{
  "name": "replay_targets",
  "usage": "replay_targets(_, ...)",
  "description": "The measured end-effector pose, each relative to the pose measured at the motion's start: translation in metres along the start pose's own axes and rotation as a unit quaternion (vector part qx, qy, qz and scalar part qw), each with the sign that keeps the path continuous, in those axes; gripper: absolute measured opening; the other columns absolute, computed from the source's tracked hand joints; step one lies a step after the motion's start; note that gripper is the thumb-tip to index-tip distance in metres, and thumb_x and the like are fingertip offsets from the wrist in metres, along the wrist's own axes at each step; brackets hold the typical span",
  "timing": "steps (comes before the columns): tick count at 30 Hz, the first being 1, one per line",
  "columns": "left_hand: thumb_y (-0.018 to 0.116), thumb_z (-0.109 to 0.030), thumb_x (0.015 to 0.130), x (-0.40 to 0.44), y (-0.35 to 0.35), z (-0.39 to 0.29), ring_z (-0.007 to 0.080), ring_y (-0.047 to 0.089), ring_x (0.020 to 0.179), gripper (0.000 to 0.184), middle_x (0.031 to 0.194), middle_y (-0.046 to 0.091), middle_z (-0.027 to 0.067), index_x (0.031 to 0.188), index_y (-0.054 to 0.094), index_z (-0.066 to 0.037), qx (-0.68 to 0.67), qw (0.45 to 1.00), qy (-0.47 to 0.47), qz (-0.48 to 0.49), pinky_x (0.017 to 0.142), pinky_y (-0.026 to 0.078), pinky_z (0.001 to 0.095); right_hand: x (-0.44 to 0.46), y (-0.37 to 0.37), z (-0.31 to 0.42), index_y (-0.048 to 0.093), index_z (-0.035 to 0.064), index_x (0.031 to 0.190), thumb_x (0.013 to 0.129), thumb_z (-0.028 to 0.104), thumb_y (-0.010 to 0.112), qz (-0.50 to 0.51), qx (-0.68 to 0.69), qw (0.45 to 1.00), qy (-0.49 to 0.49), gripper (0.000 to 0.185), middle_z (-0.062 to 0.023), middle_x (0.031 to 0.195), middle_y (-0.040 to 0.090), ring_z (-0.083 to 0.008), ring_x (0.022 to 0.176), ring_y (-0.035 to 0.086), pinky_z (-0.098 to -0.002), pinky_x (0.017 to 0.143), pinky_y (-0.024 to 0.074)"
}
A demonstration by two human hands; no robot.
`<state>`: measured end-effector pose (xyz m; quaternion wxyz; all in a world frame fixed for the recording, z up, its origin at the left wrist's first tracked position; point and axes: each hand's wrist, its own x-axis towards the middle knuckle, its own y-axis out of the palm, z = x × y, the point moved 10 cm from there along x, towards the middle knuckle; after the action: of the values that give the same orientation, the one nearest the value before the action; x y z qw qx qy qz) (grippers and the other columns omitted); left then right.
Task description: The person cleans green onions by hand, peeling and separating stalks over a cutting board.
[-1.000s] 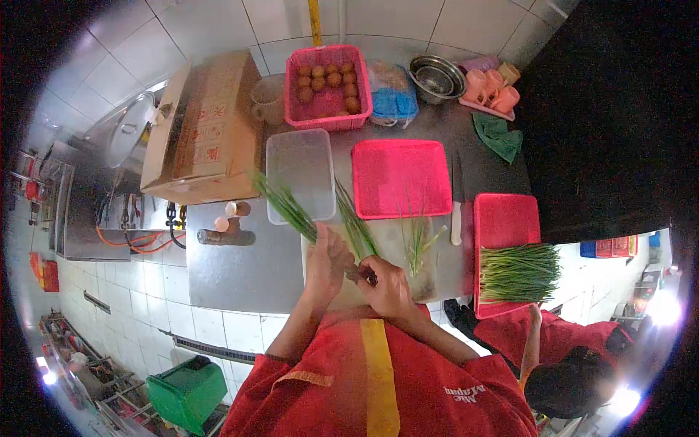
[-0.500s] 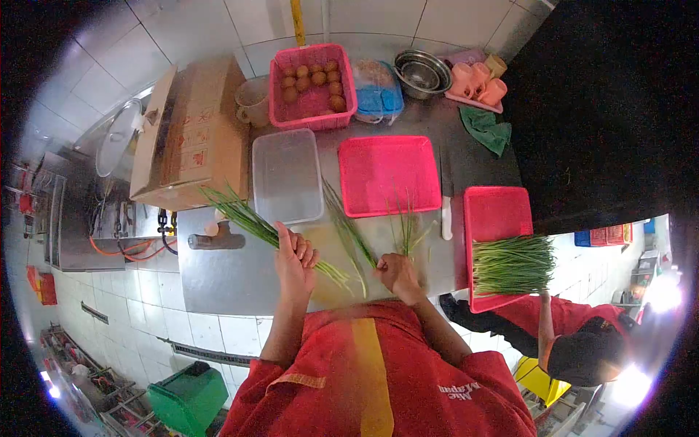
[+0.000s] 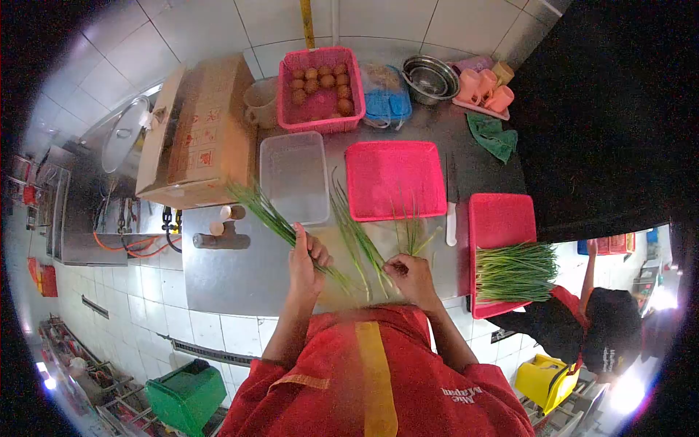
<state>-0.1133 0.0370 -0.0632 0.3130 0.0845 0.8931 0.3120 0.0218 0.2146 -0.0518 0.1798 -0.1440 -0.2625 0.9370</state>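
A bunch of green scallions is wrapped in the fingers of my left hand, leaves pointing up and left. My right hand pinches a few thinner scallion stalks over a yellowish board. Some loose scallion leaves lie just beyond my right hand. Past the board sits a flat pink tray, with a clear plastic container to its left. A knife with a white handle lies right of the tray.
A pink tray at the right edge holds many scallions. Behind stand a cardboard box, a pink basket of brown balls, metal bowls, orange cups and a green cloth. A co-worker is at lower right.
The view has shifted slightly. Both hands still hold their scallions, and my right hand's stalks have tilted a little. The co-worker has moved, an arm now raised away from the scallion tray.
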Motion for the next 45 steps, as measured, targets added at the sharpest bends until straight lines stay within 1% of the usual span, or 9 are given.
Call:
replay_targets(1,0.048,-0.049,0.091,0.0,0.001,0.005,0.0079,0.026,0.043,0.044,0.053,0.028,-0.0056,0.064,0.035,-0.017,-0.006,1.0,-0.019,0.003,0.042,0.024,0.0254,-0.002,-0.008,0.01,0.064,-0.0013,0.084,0.079,0.013,0.067,-0.025,0.018,0.999,-0.014,0.015,-0.0087,0.07,0.065,-0.0121,0.06,0.058,-0.0267,0.057,0.0463)
replay_targets(6,0.05,-0.042,0.093,-0.001,0.008,0.022,0.0072,0.025,0.042,0.042,0.052,0.028,-0.0064,0.064,0.035,-0.016,0.005,0.997,-0.07,0.029,0.041,0.021,0.0245,-0.01,-0.021,0.049,0.064,-0.001,0.086,0.081,0.012,0.067,-0.039,0.07,0.996,-0.026,0.014,-0.0029,0.07,0.063,-0.0074,0.061,0.054,-0.0237,0.056,0.044)
replay_targets(8,0.054,-0.038,0.092,-0.005,0.016,0.023,0.0062,0.025,0.042,0.029,0.053,0.029,-0.0081,0.075,0.048,-0.015,0.063,0.994,-0.068,0.055,0.042,0.023,0.0244,-0.012,-0.021,0.06,0.063,-0.0006,0.086,0.082,0.012,0.067,-0.031,0.077,0.996,-0.029,0.014,-0.0017,0.07,0.063,-0.0066,0.061,0.053,-0.0229,0.055,0.0433)
replay_targets(14,0.063,-0.02,0.086,-0.021,0.039,0.018,0.0068,0.032,0.042,0.019,0.052,0.035,-0.0067,0.094,0.057,-0.004,0.119,0.984,-0.045,0.127,0.041,0.025,0.0243,-0.008,0.0,0.068,0.064,0.0011,0.086,0.088,0.017,0.06,0.074,0.219,0.972,0.025,0.016,-0.0024,0.073,0.064,-0.0071,0.06,0.054,-0.0233,0.056,0.0458)
replay_targets(20,0.067,-0.013,0.082,-0.027,0.041,0.005,0.0077,0.04,0.044,0.016,0.055,0.045,-0.0036,0.092,0.059,-0.003,0.213,0.972,-0.004,0.099,0.041,0.031,0.0247,-0.013,0.022,0.07,0.061,-0.0008,0.091,0.091,0.013,0.055,0.172,0.291,0.938,0.071,0.015,-0.0016,0.074,0.061,-0.0057,0.057,0.049,-0.0212,0.052,0.0415)
replay_targets(23,0.068,-0.011,0.081,-0.031,0.042,0.0,0.0072,0.042,0.045,0.014,0.056,0.048,-0.003,0.089,0.061,-0.002,0.242,0.966,0.002,0.091,0.041,0.032,0.0239,-0.013,0.031,0.066,0.061,-0.0007,0.093,0.091,0.011,0.055,0.184,0.324,0.924,0.082,0.013,-0.0019,0.075,0.061,-0.0056,0.058,0.049,-0.0211,0.053,0.0417)
replay_targets(25,0.068,-0.011,0.081,-0.033,0.045,0.0,0.0067,0.042,0.046,0.014,0.056,0.049,-0.0028,0.089,0.061,-0.002,0.252,0.963,0.009,0.093,0.042,0.032,0.0234,-0.004,0.016,0.07,0.063,0.0011,0.089,0.09,0.014,0.058,0.078,0.308,0.948,0.026,0.013,0.0001,0.069,0.06,-0.0056,0.057,0.05,-0.0213,0.052,0.0422)
replay_targets(28,0.067,-0.012,0.082,-0.035,0.048,0.003,0.0049,0.042,0.047,0.014,0.059,0.051,-0.0032,0.09,0.062,-0.001,0.275,0.955,0.014,0.105,0.042,0.031,0.0219,0.003,0.007,0.079,0.062,0.0006,0.094,0.089,0.012,0.059,0.055,0.3,0.952,0.01,0.013,-0.0015,0.072,0.062,-0.0059,0.058,0.051,-0.0213,0.053,0.043)
replay_targets(45,0.063,-0.015,0.086,-0.033,0.049,0.008,0.0029,0.037,0.048,0.017,0.059,0.045,-0.0068,0.096,0.063,-0.001,0.205,0.97,-0.029,0.131,0.043,0.027,0.022,0.004,0.013,0.071,0.062,0.0012,0.098,0.091,0.014,0.055,0.077,0.385,0.918,0.054,0.016,-0.0019,0.078,0.063,-0.0061,0.062,0.052,-0.0215,0.055,0.043)
